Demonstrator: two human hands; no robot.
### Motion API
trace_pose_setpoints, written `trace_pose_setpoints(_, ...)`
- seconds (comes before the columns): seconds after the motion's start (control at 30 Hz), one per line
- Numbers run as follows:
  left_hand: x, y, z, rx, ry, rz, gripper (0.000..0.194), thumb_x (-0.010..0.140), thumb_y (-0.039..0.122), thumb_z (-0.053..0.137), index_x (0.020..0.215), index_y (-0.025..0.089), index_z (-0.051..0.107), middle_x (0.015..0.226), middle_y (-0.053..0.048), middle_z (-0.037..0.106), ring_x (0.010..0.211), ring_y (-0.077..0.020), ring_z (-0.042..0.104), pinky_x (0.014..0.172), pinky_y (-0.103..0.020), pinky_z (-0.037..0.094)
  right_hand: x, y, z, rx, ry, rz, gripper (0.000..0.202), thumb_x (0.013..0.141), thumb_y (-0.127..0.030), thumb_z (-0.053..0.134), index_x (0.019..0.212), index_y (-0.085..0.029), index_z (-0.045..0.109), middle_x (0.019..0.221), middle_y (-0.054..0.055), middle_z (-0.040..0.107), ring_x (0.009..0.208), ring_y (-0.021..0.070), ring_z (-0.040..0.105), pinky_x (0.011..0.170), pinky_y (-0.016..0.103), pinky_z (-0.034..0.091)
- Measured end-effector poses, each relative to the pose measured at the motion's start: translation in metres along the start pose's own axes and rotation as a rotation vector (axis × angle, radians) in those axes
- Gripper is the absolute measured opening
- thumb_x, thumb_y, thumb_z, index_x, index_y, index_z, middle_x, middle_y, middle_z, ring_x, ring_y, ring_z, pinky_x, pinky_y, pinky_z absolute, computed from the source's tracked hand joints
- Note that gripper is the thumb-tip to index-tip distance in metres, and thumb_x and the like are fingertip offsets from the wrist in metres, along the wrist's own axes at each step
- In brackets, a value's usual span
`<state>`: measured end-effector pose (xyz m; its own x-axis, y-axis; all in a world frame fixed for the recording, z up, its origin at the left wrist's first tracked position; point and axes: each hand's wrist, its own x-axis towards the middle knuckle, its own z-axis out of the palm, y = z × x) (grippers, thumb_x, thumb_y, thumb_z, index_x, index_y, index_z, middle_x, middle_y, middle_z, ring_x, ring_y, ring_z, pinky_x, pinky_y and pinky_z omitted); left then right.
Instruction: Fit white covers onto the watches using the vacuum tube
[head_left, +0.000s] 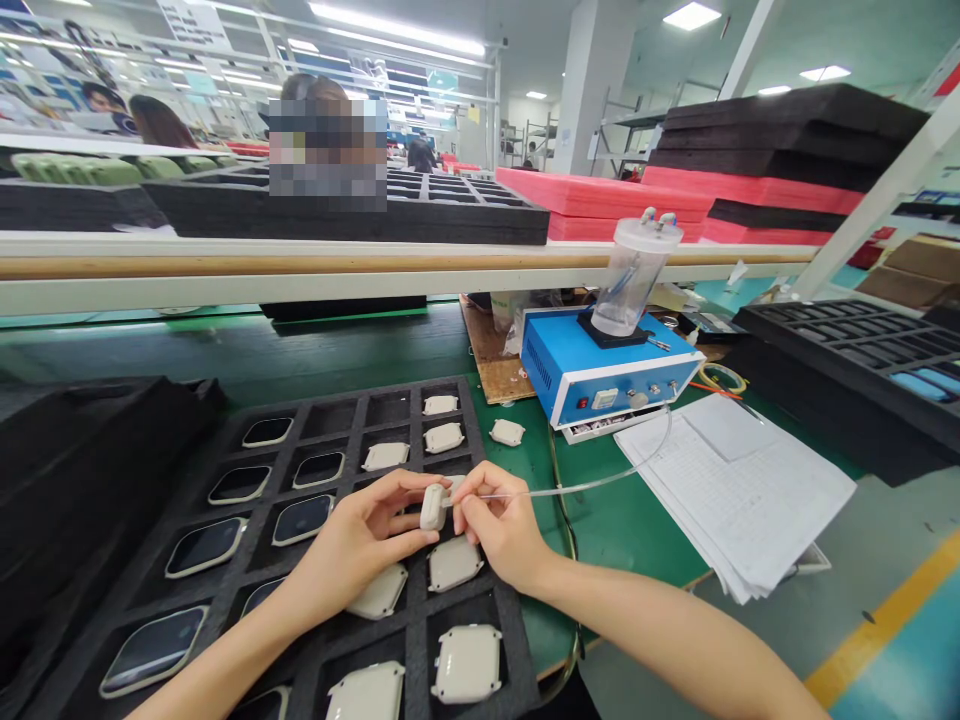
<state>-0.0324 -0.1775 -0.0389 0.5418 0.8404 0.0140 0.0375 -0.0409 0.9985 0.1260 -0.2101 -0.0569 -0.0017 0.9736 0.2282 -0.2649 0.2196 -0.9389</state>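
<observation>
Above the black foam tray (523, 640), my left hand (367, 520) grips a small off-white watch case (433, 507) on edge between thumb and fingers. My right hand (499, 520) pinches the end of a thin clear tube (592, 485) against or close to that case; whether the tip touches it cannot be made out. The tube runs right to a blue dispenser box (622, 370). Off-white watch cases (466, 663) fill compartments on the tray's right side, some partly behind my hands. Watches with dark screens (206, 547) lie in its left columns.
One loose watch case (507, 432) lies on the green bench. A clear cylinder (634, 280) stands on the dispenser. Papers (735, 480) lie at right, and black foam trays (862, 360) farther right. A shelf edge (337, 265) crosses behind, bearing red and black foam; people sit beyond.
</observation>
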Motion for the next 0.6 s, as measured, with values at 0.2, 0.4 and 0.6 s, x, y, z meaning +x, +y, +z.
trace_pose_setpoints(0.2,0.0,-0.0008,-0.0022,0.013,-0.009,0.006,0.031,0.069,0.01,0.068,0.096,0.021,0.06,0.106,-0.002,0.065,0.104,-0.0205,0.059,0.091,-0.033,0.05,-0.0003,0.0001,0.0006,-0.002,0.006,0.003,0.006,0.07,-0.013,0.049,0.066,-0.017,0.052,0.05,-0.005,0.051,0.039,0.0061,0.039,0.04,0.019,0.031)
trace_pose_setpoints(0.4,-0.001,-0.0006,-0.002,0.024,-0.006,-0.001,0.031,0.069,0.01,0.067,0.097,0.021,0.059,0.107,-0.003,0.065,0.106,-0.0213,0.058,0.092,-0.034,0.049,-0.0003,0.0008,0.0,0.006,0.005,0.004,0.007,0.071,-0.013,0.048,0.067,-0.017,0.052,0.05,-0.005,0.051,0.039,0.006,0.039,0.04,0.019,0.03)
trace_pose_setpoints(0.6,-0.0008,0.0005,-0.0009,0.022,0.001,-0.001,0.031,0.068,0.01,0.067,0.096,0.02,0.06,0.105,-0.003,0.065,0.104,-0.0218,0.058,0.091,-0.035,0.05,-0.0002,-0.0001,-0.0001,0.01,0.008,0.012,0.007,0.07,-0.012,0.048,0.067,-0.017,0.051,0.05,-0.005,0.051,0.039,0.0058,0.039,0.04,0.018,0.03)
